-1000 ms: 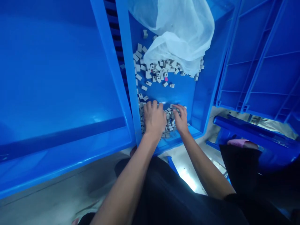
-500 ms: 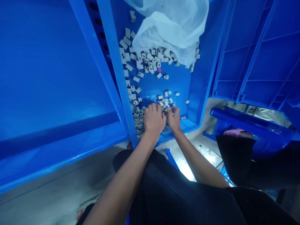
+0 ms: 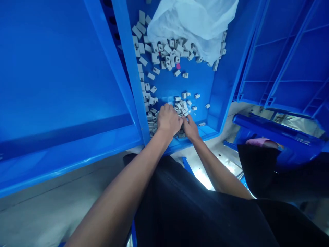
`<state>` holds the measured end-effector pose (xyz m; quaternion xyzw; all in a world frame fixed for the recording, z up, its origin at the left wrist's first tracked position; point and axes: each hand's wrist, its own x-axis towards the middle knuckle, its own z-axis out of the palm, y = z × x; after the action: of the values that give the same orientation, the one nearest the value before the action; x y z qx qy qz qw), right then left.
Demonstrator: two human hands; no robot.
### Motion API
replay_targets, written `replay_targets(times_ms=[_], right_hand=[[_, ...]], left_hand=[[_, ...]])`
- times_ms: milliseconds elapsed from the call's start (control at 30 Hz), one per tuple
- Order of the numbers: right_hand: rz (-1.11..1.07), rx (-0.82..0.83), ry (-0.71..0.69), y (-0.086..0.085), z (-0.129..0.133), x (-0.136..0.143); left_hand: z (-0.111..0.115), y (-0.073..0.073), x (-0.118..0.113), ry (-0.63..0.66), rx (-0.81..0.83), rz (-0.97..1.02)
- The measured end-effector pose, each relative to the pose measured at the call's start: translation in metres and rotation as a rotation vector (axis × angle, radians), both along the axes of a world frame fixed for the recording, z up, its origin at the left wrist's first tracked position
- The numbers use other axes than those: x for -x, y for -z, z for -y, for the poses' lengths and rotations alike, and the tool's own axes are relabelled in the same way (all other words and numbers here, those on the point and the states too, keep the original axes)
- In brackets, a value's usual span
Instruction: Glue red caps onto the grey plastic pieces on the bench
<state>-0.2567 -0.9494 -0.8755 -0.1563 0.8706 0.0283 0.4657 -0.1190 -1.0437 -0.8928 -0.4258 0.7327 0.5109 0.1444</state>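
Observation:
A blue bin (image 3: 219, 82) holds many small grey-white blocks (image 3: 168, 56), loose along its left side, below a translucent plastic bag (image 3: 195, 20) and in a small heap (image 3: 182, 107) near its front. My left hand (image 3: 168, 120) lies over blocks at the near left, its fingers curled; what they hold, if anything, is hidden. Just right of it, at the lower edge of the heap, is my right hand (image 3: 190, 128), with fingers bent toward the blocks and the fingertips partly hidden.
A large blue container (image 3: 69, 137) adjoins the bin on the left. Ribbed blue crates (image 3: 290, 65) stand at the right. Below them are a blue stool-like piece (image 3: 277, 130) and part of a person in dark clothing (image 3: 257, 164). A pink piece (image 3: 178, 66) lies among the blocks.
The view has shifted, moving the bin's contents upward in the picture. My right hand has closed in toward my left hand, below the small heap.

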Motion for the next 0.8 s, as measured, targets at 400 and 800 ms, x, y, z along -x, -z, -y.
replay_targets(times_ms=[400,800], right_hand=[[0.138,-0.049,-0.019,-0.003,-0.005,0.0],[0.276,0.006,0.065,-0.003,0.001,-0.025]], left_hand=[[-0.038,-0.046,-0.026,0.032,-0.053,-0.023],[-0.051,-0.045,-0.034,-0.192,-0.13,-0.054]])
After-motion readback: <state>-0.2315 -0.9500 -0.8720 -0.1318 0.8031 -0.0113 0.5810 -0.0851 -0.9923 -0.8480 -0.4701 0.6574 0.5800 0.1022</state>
